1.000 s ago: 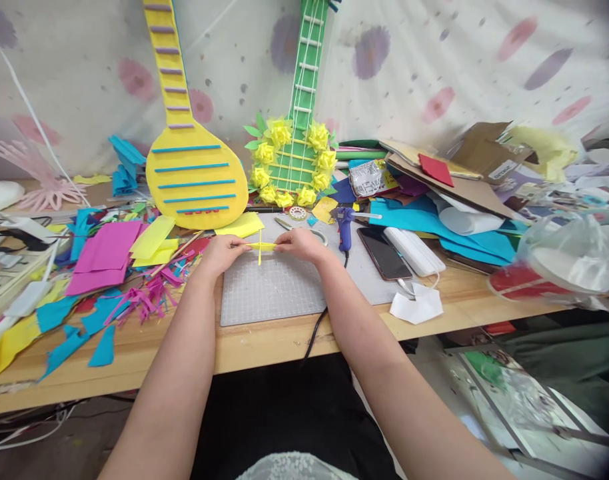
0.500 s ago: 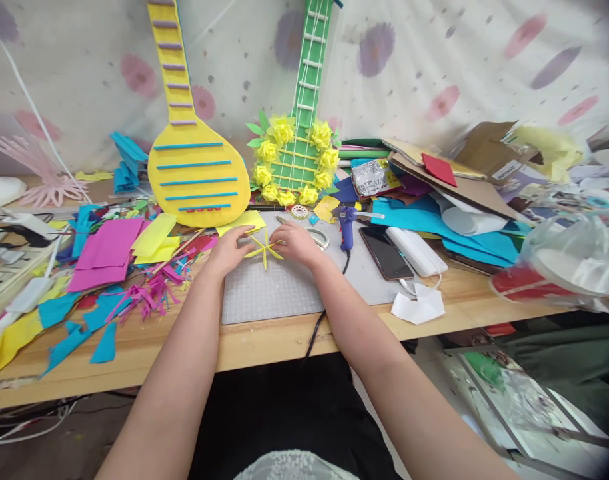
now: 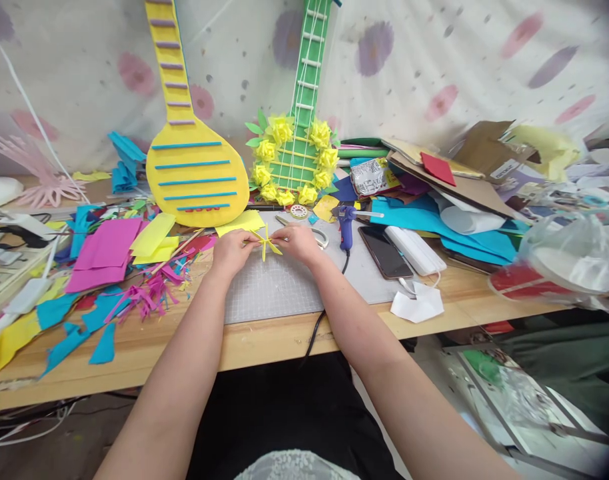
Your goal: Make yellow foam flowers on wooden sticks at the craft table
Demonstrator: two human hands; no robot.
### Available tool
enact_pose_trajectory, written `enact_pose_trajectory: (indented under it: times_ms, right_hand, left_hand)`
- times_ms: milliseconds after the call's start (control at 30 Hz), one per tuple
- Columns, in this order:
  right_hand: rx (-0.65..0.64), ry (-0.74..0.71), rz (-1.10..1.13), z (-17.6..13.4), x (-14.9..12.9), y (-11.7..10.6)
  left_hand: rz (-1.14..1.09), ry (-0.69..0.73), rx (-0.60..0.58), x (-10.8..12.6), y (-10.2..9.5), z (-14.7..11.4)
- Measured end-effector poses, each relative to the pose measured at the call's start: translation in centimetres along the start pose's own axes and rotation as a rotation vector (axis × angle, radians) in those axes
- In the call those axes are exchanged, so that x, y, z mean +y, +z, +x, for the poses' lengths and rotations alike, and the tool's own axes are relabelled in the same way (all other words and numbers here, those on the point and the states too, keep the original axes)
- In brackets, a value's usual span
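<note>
My wooden table carries a gray gridded mat at my twelve o'clock, magenta sheets among coloured scraps at ten, a blue triangular scrap between nine and ten, and a red container under clear plastic at two.

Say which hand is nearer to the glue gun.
Right. The right hand is just left of the glue gun; the left hand is farther left, on the far side of the yellow paper star.

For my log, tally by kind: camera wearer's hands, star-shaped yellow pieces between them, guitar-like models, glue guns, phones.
Hands: 2 (left hand, right hand)
Star-shaped yellow piece: 1
Guitar-like models: 2 (yellow model, green model)
Glue gun: 1
Phone: 1
Total: 7
</note>
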State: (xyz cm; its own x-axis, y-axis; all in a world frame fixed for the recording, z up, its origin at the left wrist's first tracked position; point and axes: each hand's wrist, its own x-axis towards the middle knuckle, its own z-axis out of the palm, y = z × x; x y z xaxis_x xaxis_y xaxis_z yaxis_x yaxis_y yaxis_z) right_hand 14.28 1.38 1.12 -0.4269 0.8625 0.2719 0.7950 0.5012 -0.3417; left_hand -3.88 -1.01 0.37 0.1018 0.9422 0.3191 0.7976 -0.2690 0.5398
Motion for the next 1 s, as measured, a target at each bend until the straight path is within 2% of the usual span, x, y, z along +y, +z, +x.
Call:
enact_pose_trajectory:
  times_ms: [333, 500, 533, 600, 667, 700, 800, 867, 933, 1000]
  right_hand:
    - [-0.084, 0.072, 0.059, 0.1, 0.6, -0.5]
    - [-0.115, 0.092, 0.095, -0.2, 0.7, -1.0]
    - [-0.105, 0.104, 0.112, -0.2, 0.7, -1.1]
    - [-0.066, 0.151, 0.154, -0.2, 0.8, -1.3]
    - [-0.030, 0.219, 0.219, 0.1, 0.8, -1.6]
    - [-0.022, 0.248, 0.261, 0.5, 0.8, -1.6]
    - [-0.041, 0.267, 0.402, 2.5, 0.9, -1.4]
    - [-0.054, 0.254, 0.494, 4.2, 0.8, -1.0]
    - [-0.095, 0.292, 0.558, 5.9, 0.8, -0.4]
    - [-0.124, 0.350, 0.562, 7.1, 0.7, 0.2]
  left_hand:
    - [-0.043, -0.181, 0.015, -0.6, -0.9, 0.2]
    - [-0.054, -0.204, -0.012, -1.8, -1.0, 0.3]
    - [-0.071, -0.173, -0.020, -1.9, -1.0, 0.3]
    - [-0.156, -0.077, -0.014, -1.8, -1.1, 0.4]
    - [-0.279, -0.105, 0.044, -1.3, -1.2, 0.6]
    - [-0.380, -0.183, 0.069, -1.0, -1.3, 0.8]
    - [-0.855, -0.598, 0.181, 0.0, -1.4, 1.8]
    - [-1.240, -0.813, 0.134, 0.2, -1.6, 2.7]
    - [-1.516, -0.970, 0.113, 0.1, -1.8, 3.8]
    - [-1.651, -1.028, 0.197, -0.3, -2.0, 4.6]
